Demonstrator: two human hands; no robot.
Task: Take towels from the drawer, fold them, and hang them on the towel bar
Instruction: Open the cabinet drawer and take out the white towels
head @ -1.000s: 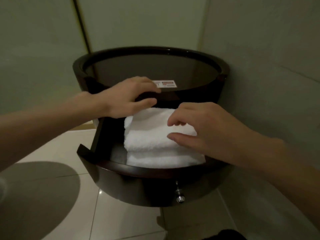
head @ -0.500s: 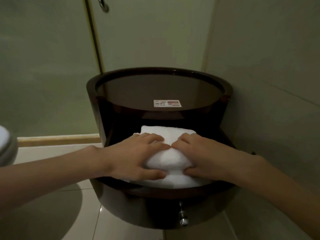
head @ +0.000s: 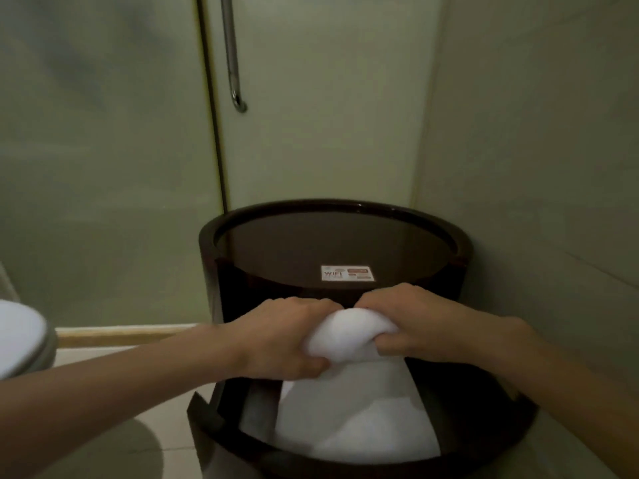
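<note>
A white towel [head: 349, 340] is bunched up between my two hands, just above the open drawer [head: 498, 433] of a dark round cabinet [head: 332, 243]. My left hand [head: 283, 340] grips its left side and my right hand [head: 415, 323] grips its right side. The towel's lower part hangs down into the drawer, where more white towel [head: 359, 433] lies. A metal bar [head: 231, 53] runs vertically on the glass door behind the cabinet.
The cabinet stands in a corner, with a wall close on the right and a glass partition [head: 103, 167] on the left. A WiFi sticker [head: 347, 273] lies on the cabinet top. A white rounded object [head: 20, 337] sits at the left edge above the tiled floor.
Both hands have closed on the top towel and lifted it up out of the drawer. The view has tilted upward, showing the bar on the door.
</note>
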